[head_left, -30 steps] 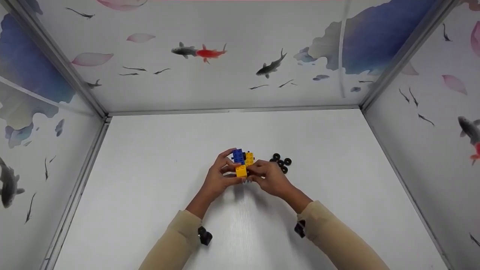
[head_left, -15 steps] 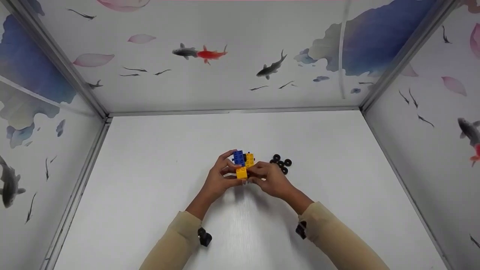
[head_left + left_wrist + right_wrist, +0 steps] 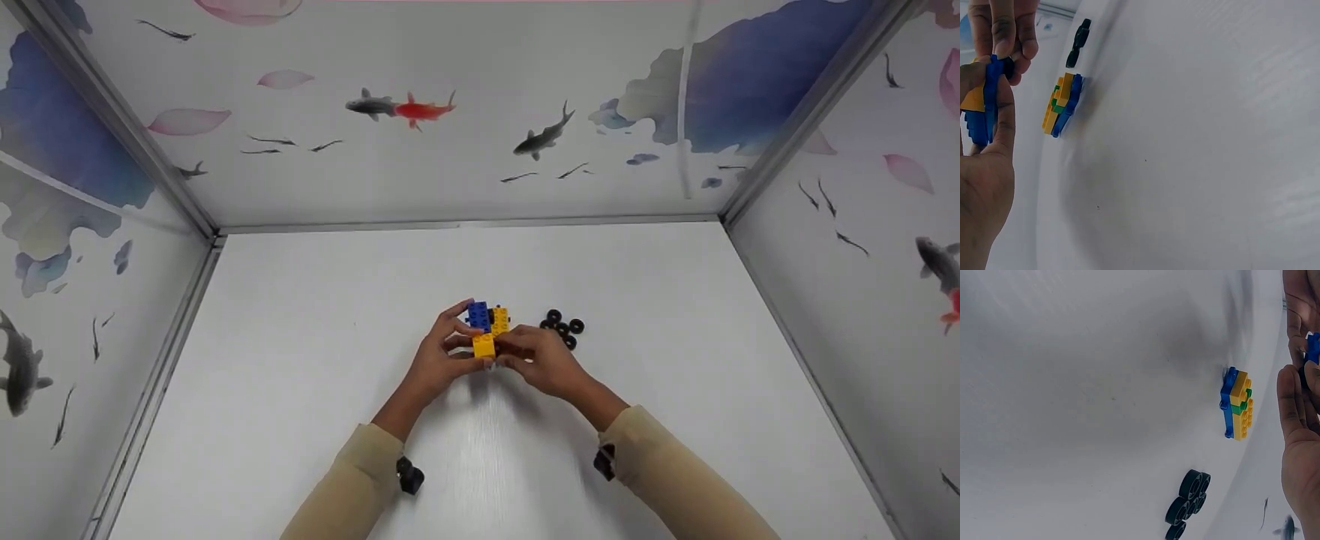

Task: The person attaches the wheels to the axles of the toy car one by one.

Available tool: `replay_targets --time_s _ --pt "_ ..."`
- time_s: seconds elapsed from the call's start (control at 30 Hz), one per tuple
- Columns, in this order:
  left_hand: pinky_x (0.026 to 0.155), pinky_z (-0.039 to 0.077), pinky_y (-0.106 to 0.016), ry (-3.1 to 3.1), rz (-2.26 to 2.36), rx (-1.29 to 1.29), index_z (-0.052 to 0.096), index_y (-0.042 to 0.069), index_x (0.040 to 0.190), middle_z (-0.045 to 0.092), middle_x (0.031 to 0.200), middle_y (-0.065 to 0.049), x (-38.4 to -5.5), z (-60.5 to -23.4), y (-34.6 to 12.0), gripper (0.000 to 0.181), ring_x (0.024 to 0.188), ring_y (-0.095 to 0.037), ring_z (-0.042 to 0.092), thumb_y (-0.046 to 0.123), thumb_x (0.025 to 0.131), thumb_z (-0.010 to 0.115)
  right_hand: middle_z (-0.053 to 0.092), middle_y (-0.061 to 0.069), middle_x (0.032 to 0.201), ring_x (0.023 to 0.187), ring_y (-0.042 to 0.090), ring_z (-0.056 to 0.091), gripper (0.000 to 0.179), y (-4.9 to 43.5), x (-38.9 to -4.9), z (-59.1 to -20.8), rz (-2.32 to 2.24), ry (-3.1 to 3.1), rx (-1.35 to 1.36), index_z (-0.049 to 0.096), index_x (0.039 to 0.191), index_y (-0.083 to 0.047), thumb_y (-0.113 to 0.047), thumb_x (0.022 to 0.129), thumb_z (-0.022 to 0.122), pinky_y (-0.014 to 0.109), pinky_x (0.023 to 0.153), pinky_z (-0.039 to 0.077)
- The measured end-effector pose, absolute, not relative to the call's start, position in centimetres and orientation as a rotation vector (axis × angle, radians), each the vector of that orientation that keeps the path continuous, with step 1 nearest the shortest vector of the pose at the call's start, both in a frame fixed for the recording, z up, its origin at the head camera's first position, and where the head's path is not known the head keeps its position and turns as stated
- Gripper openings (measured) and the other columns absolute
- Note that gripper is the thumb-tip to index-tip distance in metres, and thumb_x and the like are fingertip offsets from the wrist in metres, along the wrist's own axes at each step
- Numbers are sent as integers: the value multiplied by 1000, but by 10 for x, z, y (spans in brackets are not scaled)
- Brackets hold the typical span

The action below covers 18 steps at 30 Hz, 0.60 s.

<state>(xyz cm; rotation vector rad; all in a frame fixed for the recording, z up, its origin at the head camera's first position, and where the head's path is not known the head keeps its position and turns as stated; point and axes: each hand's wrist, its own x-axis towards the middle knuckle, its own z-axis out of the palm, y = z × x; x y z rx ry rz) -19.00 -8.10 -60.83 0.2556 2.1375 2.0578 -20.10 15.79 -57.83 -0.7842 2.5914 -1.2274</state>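
My left hand grips a toy-brick vehicle above the table. It has a blue brick, a yellow brick and a blue chassis with axle pegs. At the side of that chassis, my right hand pinches a small black wheel, mostly covered by the fingers. In the right wrist view both hands meet at the right edge, with a bit of the held vehicle between them. A second brick vehicle, yellow and green on a blue chassis, stands on the table just beyond the hands.
Several black wheels lie in a cluster on the white table, to the right of the second vehicle. White panels printed with fish and petals enclose the table at the back and both sides.
Both hands stay almost in place on the held vehicle. The whole head view has shifted down very slightly; the wheels and second vehicle lie as before.
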Motion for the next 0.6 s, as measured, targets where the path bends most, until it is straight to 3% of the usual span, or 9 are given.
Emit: replay_targets --time_s 0.37,0.6 --pt "112 61 -38 2147 2068 262 71 20 123 34 179 7 -189 -609 -80 35 125 -30 70 36 96 88 79 7 122 110 21 77 39 159 -202 -582 -1277 2566 -801 76 142 -12 -14 103 79 39 97 68" --pt "110 62 -38 2159 2066 260 71 21 122 35 179 5 -188 -610 -79 33 125 -32 70 35 97 87 78 7 123 112 25 79 40 160 -203 -582 -1320 2519 -761 75 143 -12 -23 105 78 44 95 69"
